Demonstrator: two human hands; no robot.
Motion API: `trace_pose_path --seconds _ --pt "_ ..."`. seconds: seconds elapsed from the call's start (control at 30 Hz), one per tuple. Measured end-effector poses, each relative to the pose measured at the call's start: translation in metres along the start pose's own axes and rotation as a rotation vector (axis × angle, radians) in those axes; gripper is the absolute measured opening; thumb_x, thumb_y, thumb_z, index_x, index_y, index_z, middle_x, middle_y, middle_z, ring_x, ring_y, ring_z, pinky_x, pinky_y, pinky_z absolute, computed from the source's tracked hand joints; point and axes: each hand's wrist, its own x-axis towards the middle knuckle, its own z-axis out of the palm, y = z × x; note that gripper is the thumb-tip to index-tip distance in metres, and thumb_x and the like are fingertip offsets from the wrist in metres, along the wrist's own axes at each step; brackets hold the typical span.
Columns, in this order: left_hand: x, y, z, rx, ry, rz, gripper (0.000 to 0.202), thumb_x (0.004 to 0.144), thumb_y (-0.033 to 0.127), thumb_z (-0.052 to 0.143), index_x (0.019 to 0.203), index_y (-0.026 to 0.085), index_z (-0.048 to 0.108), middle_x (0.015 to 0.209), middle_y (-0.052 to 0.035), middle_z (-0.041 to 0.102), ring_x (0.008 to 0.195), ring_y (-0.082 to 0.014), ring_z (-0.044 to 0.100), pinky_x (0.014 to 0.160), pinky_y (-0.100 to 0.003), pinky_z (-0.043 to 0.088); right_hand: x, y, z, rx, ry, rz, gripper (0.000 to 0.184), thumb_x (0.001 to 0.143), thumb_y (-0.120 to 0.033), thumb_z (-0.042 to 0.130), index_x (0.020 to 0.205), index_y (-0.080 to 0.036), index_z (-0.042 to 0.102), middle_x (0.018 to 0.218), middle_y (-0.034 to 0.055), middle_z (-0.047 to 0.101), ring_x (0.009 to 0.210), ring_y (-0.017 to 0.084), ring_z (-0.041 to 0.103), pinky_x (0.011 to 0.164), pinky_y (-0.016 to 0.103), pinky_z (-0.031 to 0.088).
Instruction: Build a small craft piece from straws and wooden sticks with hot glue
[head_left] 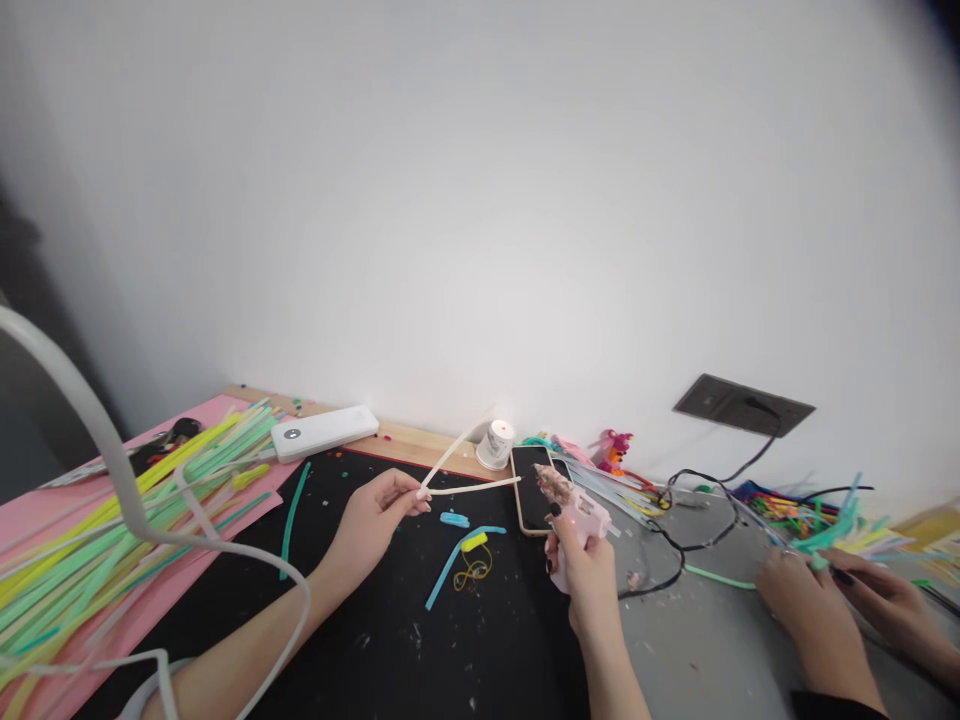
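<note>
My left hand (pixel 390 505) pinches a cream-coloured pipe cleaner (pixel 472 489) at its bend. Its two arms spread into a V, one slanting up towards the wall and the other pointing right. In my right hand (pixel 586 570) is a pale pink glue gun (pixel 589 512), with glue-like residue crusted around its front. That nozzle end is near the tip of the lower arm, apparently with a small gap. Below the V lie a folded blue piece (pixel 454 520), a bent blue pipe cleaner (pixel 450 567) and a yellow piece (pixel 474 542) with a thin looped cord.
Pipe cleaners (pixel 217 470) cover pink paper at left, beside a white power bank (pixel 326 432). A paper cup (pixel 495 445) and a phone (pixel 531 500) stand between my hands and the wall. Black cable (pixel 684 545) runs right. A co-worker's hands (pixel 810 600) hold green material. White cable (pixel 112 450) crosses the left foreground.
</note>
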Motion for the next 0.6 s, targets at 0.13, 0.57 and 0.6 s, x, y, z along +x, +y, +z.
trace_pose_path --seconds 0.13,0.57,0.6 --pt "-0.001 0.002 0.000 -0.060 -0.039 -0.020 0.014 0.076 0.030 0.064 0.074 0.017 0.060 0.069 -0.0008 0.068 0.069 -0.0159 0.065 0.069 -0.027 0.051 0.000 -0.003 -0.003 0.040 0.022 -0.006 0.028 0.074 -0.040 0.060 0.058 -0.017 0.055 0.046 -0.0047 0.048 0.037 0.008 0.039 0.037 0.021 0.033" --pt "-0.007 0.009 0.000 -0.327 -0.105 -0.137 0.016 0.077 0.029 0.068 0.076 0.016 0.059 0.073 -0.0011 0.066 0.069 -0.0112 0.060 0.070 -0.024 0.049 -0.004 -0.033 -0.090 -0.863 0.369 0.064 0.042 0.077 -0.052 0.047 0.092 -0.017 0.065 0.064 0.0093 0.066 0.065 0.030 0.063 0.056 0.033 0.044" --pt "-0.007 0.010 0.000 -0.333 -0.116 -0.143 0.016 0.077 0.029 0.067 0.076 0.016 0.059 0.073 -0.0012 0.066 0.069 -0.0111 0.060 0.069 -0.023 0.049 -0.002 -0.033 -0.097 -0.963 0.318 0.098 0.046 0.078 -0.052 0.044 0.101 -0.017 0.063 0.072 0.0121 0.068 0.071 0.032 0.065 0.058 0.035 0.045"
